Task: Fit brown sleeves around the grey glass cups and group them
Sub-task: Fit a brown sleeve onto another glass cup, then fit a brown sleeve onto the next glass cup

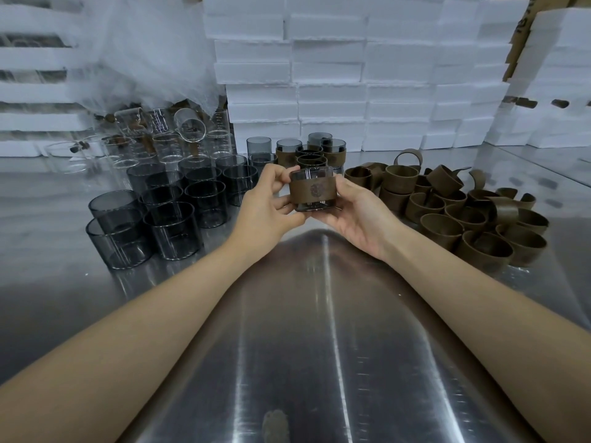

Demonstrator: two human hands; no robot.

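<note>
Both my hands hold one grey glass cup (311, 206) above the metal table, with a brown sleeve (312, 188) wrapped round its middle. My left hand (268, 203) pinches the cup's left side at the rim. My right hand (358, 212) cups it from the right and below. Several bare grey cups (172, 206) stand to the left. A small group of sleeved cups (311, 155) stands just behind the held one. Several loose brown sleeves (463, 215) lie piled to the right.
Clear glass beakers (160, 135) and crumpled white wrap (144, 59) fill the back left. Stacked white foam boxes (351, 75) form a wall behind. The steel table (319, 346) stretches toward me between my forearms.
</note>
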